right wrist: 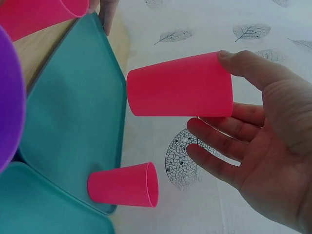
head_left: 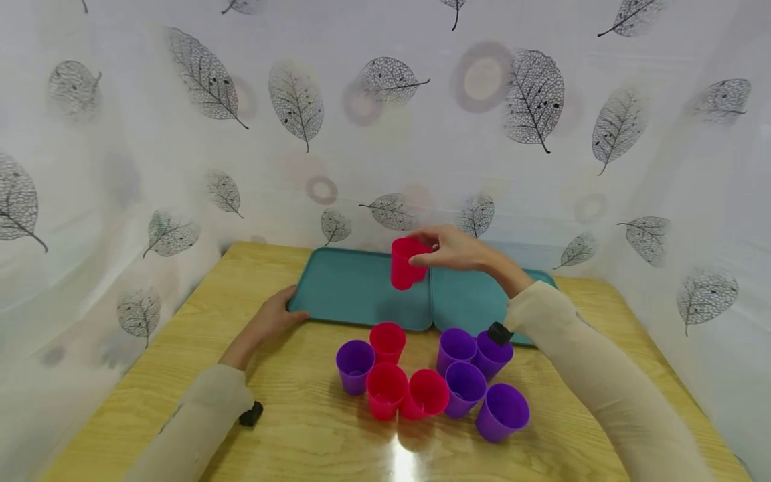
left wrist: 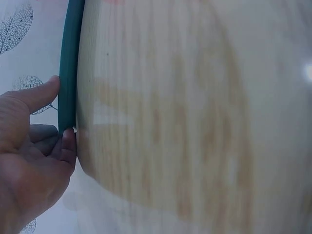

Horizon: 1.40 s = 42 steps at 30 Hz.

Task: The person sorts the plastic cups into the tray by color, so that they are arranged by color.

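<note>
Over the left teal tray (head_left: 349, 284), my right hand (head_left: 453, 249) pinches a red plastic cup (head_left: 402, 266) near its rim, thumb on one side and fingers on the other. The right wrist view shows this cup apart from the tray, with a second red cup (right wrist: 119, 186) standing near the tray's back right corner. From the head, that second cup is mostly hidden behind the held one and the hand. My left hand (head_left: 276, 314) grips the tray's front left corner; in the left wrist view its thumb and fingers (left wrist: 69, 146) touch the tray edge (left wrist: 69, 68).
A second teal tray (head_left: 470, 298) adjoins on the right, partly under my right arm. In front of the trays stand several purple cups (head_left: 504, 412) and three red cups (head_left: 387, 391), grouped closely on the wooden table (head_left: 289, 415). A leaf-patterned curtain (head_left: 385, 154) hangs behind.
</note>
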Available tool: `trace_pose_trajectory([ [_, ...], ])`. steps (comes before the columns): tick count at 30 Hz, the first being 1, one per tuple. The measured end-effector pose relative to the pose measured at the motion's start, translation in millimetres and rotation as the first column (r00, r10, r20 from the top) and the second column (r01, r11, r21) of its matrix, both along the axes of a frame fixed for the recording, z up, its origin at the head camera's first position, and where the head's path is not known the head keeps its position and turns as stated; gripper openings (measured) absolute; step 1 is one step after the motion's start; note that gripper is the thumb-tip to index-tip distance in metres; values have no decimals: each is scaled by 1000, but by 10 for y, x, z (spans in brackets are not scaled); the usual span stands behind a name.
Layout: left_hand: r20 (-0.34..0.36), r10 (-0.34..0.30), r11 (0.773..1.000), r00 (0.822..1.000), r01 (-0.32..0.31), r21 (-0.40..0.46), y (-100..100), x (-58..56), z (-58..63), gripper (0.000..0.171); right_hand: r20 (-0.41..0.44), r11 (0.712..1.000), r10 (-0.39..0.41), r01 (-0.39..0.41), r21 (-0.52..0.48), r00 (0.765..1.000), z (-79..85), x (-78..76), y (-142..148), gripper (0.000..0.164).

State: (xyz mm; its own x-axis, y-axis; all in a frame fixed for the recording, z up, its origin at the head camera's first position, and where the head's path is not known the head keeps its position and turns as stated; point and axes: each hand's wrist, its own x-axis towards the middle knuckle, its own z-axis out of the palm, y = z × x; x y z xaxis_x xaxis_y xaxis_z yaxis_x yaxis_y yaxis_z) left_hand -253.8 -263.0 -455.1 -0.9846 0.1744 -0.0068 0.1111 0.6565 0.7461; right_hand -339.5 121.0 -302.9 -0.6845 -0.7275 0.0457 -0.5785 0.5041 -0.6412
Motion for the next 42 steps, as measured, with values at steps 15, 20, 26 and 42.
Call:
trace_pose_trajectory([
  [15,28,4,1000,1000,-4,-2,-27,-3,14,79,71,991,-123,119,60,990,-48,-304,-500,63],
  [20,41,11,1000,999,-11,-5,-22,-5,22,78,97,986,-166,162,43,981,-88,-379,-621,60],
  [26,42,15,1000,999,-15,-15,-27,-17,10,78,100,968,-251,250,25,963,-180,-512,-765,65],
  [42,33,6,1000,999,-7,22,-59,-40,-37,76,25,930,-368,367,32,930,-496,-625,-989,46],
])
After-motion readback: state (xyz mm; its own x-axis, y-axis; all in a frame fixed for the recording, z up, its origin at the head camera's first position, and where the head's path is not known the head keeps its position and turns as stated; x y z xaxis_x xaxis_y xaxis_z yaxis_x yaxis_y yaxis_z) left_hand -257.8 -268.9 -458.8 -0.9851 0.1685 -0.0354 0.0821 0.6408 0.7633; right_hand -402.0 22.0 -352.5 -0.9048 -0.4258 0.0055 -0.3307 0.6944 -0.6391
